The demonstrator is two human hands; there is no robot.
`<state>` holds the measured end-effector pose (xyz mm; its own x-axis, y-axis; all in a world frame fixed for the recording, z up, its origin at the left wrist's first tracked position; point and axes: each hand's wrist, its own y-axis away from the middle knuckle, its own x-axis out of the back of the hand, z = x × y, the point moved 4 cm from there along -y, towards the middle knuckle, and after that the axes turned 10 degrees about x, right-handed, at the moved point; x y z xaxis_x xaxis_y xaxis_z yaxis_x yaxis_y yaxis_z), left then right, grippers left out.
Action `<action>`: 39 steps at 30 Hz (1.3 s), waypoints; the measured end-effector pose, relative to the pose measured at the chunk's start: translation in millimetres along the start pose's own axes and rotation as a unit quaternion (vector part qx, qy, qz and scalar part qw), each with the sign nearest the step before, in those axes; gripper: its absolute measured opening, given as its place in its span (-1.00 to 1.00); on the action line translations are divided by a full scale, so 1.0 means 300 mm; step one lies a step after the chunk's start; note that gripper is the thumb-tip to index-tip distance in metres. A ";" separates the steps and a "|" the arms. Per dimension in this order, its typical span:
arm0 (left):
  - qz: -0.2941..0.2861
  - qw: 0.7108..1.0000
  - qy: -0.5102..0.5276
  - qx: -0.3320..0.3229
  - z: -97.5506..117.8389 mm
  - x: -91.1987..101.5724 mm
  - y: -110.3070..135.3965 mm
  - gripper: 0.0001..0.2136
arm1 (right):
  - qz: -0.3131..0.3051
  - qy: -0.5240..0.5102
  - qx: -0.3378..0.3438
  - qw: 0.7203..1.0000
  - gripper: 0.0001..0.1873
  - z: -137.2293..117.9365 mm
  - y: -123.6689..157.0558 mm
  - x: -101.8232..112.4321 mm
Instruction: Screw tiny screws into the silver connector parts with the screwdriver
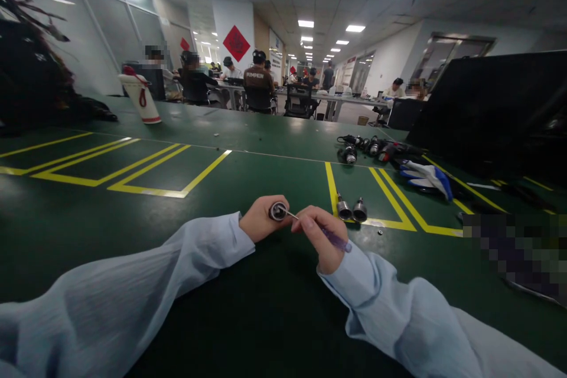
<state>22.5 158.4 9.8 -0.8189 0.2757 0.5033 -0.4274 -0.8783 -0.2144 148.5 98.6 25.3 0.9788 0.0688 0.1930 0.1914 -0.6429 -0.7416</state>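
My left hand (261, 218) is closed around a round metal part (278, 211), its hollow open end turned toward me. In my right hand (322, 235) I grip a screwdriver with a translucent purple handle (335, 240). Its thin metal shaft (291, 214) points left, and the tip reaches the mouth of the metal part; how deep it goes I cannot tell. Just beyond my right hand, two cup-shaped metal parts (344, 208) with narrow stems stand side by side by a yellow tape line. A small dark nut-like piece (380, 233) lies to their right.
Yellow tape outlines (146, 192) mark the green table (266, 165). Farther right lie several dark metal parts with cables (349, 155) and a white-and-blue glove (427, 178). A white cup (140, 97) stands at the back left. A large black panel (491, 106) rises at right. People sit at desks beyond.
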 end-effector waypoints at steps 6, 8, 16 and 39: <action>-0.004 1.000 -0.020 -0.019 -0.009 0.000 -0.005 -0.81 | 0.006 -0.022 -0.053 0.998 -0.72 0.049 0.001 0.000; -0.001 0.999 -0.031 -0.022 -0.007 -0.002 -0.005 -0.83 | 0.000 -0.012 -0.069 0.998 -0.71 0.052 -0.001 -0.003; 0.028 0.997 -0.058 -0.038 0.006 -0.003 0.010 -0.87 | 0.009 0.015 -0.082 0.996 -0.72 0.032 0.007 -0.014; 0.012 0.999 0.004 -0.029 0.009 -0.011 0.037 -0.89 | 0.062 -0.418 -0.262 0.868 -0.78 0.141 0.026 -0.048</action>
<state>21.4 146.6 7.9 -0.8320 0.2579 0.4912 -0.4288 -0.8606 -0.2747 139.0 124.8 -10.3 0.7423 0.3631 -0.5631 0.2362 -0.9283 -0.2872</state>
